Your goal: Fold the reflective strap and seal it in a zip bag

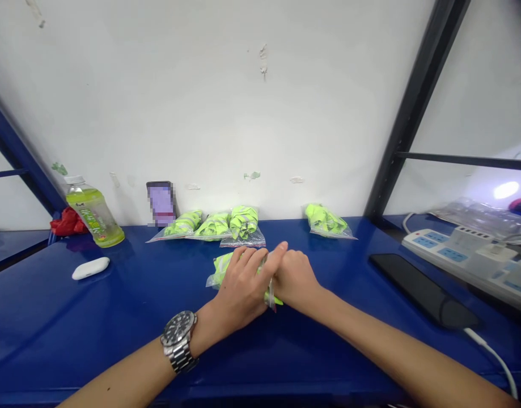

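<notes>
At the middle of the blue metal table (115, 323), the left hand (238, 289) and right hand (296, 277) press together, closed around a clear plastic bag (269, 283) with neon-yellow fabric showing below them. Another bagged neon bundle (221, 271) lies touching the left hand. Toward the far edge, four clear zip bags of rolled neon fabric (243, 224) sit in a row, the rightmost set apart. Open tabletop spreads left to a white earbud case (90, 268) and right to a black tablet (422, 289).
</notes>
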Demonstrator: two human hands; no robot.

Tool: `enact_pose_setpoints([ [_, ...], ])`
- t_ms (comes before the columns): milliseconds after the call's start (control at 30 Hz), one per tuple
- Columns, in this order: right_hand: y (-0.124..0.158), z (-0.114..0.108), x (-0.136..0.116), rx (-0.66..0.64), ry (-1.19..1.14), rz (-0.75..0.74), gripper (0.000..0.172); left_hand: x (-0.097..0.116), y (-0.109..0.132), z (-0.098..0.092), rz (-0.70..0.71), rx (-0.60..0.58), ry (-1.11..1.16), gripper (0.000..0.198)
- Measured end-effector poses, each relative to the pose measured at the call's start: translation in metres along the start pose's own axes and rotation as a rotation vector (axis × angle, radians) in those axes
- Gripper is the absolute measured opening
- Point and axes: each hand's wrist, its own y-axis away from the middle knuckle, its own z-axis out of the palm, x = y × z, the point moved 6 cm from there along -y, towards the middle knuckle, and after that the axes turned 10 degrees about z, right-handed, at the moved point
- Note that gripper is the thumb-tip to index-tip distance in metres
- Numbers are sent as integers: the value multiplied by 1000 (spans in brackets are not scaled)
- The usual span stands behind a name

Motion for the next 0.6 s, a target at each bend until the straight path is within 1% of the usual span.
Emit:
enact_pose_setpoints([
  [67, -1, -10, 2, -56, -136, -60, 14, -7, -1, -3, -41, 110, -2, 80],
  [133, 1, -20, 2, -150, -308, -178, 15, -12, -1, -5, -62, 161, 16, 79],
  [200, 6, -27, 3, -273, -426, -268, 14, -14, 0, -6, -58, 168, 43, 79],
  [267, 10, -31, 6, -370, -505, -312, 18, -15, 1, -8, -56, 167, 66, 80],
  [367, 15, -34, 7, -438, -598, -324, 24, -19, 3, -12, -95, 189, 91, 83],
  [433, 16, -32, 7, -441, -625, -306, 25, -22, 5, -14, -123, 198, 114, 87],
  [500, 17, -29, 6, -404, -611, -287, 16, -23, 5, -15, -120, 200, 129, 88],
  [567, 16, -23, 5, -293, -523, -275, 4, -21, 5, -15, -74, 195, 124, 86],
  [600, 16, -21, 5, -213, -449, -280, 7, -19, 5, -15, -41, 185, 115, 83],
])
